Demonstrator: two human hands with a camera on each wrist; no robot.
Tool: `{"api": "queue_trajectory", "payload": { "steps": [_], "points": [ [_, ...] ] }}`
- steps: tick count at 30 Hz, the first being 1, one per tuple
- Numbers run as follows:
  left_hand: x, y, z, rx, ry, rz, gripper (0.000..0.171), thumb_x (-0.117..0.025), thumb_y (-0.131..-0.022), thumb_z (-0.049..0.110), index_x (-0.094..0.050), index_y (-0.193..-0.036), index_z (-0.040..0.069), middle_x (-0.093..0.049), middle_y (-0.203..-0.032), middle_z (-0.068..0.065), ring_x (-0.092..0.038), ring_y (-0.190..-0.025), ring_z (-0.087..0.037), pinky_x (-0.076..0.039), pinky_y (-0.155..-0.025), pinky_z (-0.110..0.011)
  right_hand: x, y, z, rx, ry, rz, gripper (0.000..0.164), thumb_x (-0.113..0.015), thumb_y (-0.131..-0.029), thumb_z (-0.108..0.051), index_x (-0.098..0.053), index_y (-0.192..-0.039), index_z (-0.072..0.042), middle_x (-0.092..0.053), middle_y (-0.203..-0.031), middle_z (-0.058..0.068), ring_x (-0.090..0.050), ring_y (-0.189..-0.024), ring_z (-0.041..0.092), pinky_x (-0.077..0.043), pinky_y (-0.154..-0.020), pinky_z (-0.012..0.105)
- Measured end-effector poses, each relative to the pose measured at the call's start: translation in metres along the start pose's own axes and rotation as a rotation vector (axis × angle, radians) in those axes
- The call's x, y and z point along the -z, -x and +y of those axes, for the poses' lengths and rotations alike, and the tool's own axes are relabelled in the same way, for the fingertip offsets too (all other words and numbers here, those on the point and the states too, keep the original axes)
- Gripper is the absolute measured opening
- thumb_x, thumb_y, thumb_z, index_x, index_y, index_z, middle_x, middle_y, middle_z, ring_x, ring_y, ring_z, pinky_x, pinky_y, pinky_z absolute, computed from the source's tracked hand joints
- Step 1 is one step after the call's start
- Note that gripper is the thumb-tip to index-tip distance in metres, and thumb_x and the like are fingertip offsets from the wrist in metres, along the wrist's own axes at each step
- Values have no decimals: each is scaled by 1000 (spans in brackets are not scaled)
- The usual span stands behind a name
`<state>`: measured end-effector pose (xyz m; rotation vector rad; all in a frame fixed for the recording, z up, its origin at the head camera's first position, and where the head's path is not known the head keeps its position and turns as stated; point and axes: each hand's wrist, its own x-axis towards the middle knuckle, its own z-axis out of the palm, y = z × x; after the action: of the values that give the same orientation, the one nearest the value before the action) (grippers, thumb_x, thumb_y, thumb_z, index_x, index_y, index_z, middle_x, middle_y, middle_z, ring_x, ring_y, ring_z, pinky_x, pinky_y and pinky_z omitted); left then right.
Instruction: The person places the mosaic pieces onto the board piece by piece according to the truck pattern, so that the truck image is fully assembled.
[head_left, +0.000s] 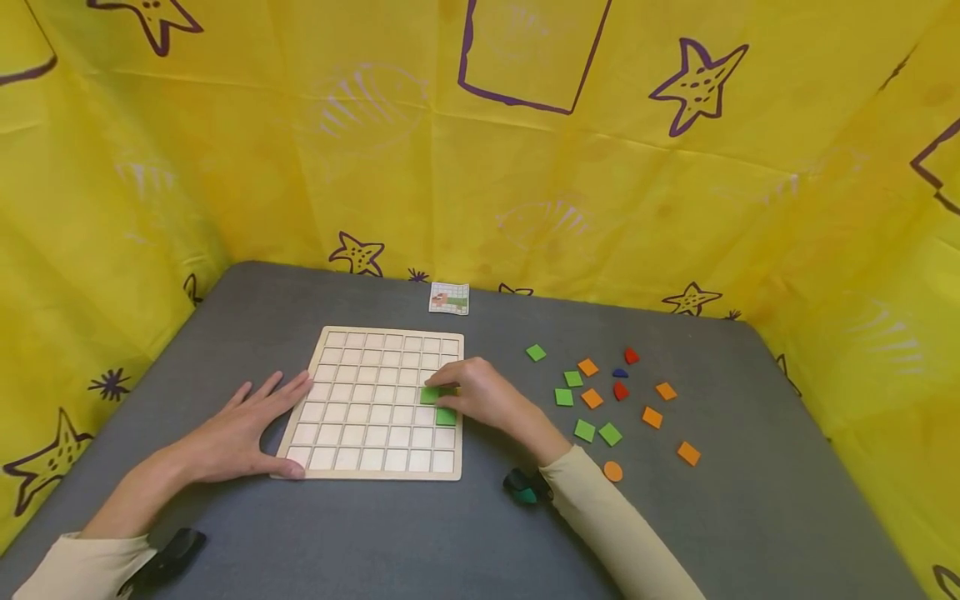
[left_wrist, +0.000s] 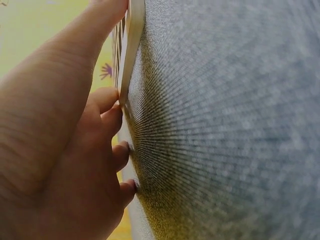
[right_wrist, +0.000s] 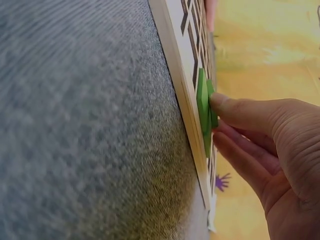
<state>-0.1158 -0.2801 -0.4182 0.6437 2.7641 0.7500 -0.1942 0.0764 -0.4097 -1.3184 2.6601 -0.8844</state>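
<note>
A pale wooden grid board (head_left: 367, 475) lies flat on the table. My left hand (head_left: 228, 433) is spread along its left side, thumb at the near left corner and fingertips at the left edge. Over the right part of the grid, my right hand (head_left: 483, 392) pinches a green square tile (head_left: 429, 396) between thumb and fingers. Another green square tile (head_left: 446, 417) sits at the right-hand column, just nearer to me. In the right wrist view the pinched tile (right_wrist: 213, 102) stands close beside the other green one (right_wrist: 202, 100).
On the grey table (head_left: 360, 542), loose tiles lie right of the board: several green squares (head_left: 564, 397), several orange squares (head_left: 652, 417), an orange circle (head_left: 612, 472), two red pieces (head_left: 621, 391) and a blue piece (head_left: 620, 373). Behind the board lies a small pattern card (head_left: 449, 298). Yellow cloth (head_left: 420, 167) encloses the table.
</note>
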Motion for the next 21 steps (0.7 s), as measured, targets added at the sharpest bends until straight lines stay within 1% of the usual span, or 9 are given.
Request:
{"api": "queue_trajectory", "payload": {
  "steps": [9,12,16,19,21],
  "points": [
    [-2,0,-1,-7,9,7,119,-77,-67,66,-22,-157,12,-18,-162,-14,-9,-144,-51,3,-110,-68,-3,-3,-1,-18,-4,-5,27,-78,-83,-8,-75,-110,-6,-74,-107,4,-68,-101,14,-50,-88,19],
    [-2,0,-1,-4,7,3,119,-76,-66,67,-22,-157,12,-18,-162,-14,-8,-145,-51,3,-110,-68,-1,-2,-2,-21,-2,10,27,-78,-83,-8,-75,-110,-5,-74,-107,5,-68,-101,15,-51,-87,21],
    [-2,0,-1,-3,6,1,119,-76,-66,67,-22,-157,11,-18,-162,-14,-9,-144,-51,3,-110,-68,7,4,0,-32,9,35,27,-78,-83,-7,-74,-109,-3,-74,-106,6,-68,-99,17,-53,-85,24],
    [-2,0,0,-6,3,5,119,-76,-66,67,-23,-157,11,-18,-162,-14,-9,-144,-51,3,-110,-68,15,12,6,-57,6,45,28,-78,-83,-6,-74,-110,-3,-73,-106,7,-69,-98,17,-55,-83,27],
    [-1,0,0,-5,1,6,119,-76,-66,67,-22,-157,11,-18,-162,-14,-9,-144,-51,3,-110,-68,20,18,11,-75,1,57,28,-78,-82,-6,-74,-110,-2,-73,-106,8,-69,-97,18,-55,-83,27]
  ]
}}
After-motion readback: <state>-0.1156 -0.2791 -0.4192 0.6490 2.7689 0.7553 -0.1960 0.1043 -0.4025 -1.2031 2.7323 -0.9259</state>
